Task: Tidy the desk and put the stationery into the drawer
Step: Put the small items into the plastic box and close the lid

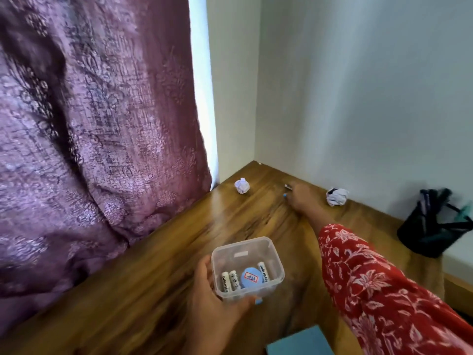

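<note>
Left hand (207,301) grips the plastic box (247,269); right hand (300,198) reaches beyond it.

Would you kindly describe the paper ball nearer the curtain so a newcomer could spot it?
Start at the wooden desk's far corner, where the purple curtain meets the wall. The paper ball lies just in front of that corner. Unlike the other crumpled ball, it lies left of the reaching right hand.

Curtain (89,124) – mauve, floral brocade. Sleeve (384,290) – red, white flower print. Desk (153,278) brown woodgrain. Clear plastic box (275,257): white batteries (225,281), blue round eraser (252,277). White paper balls (242,185). Walls (358,98) white. Black bag (432,224).
</note>
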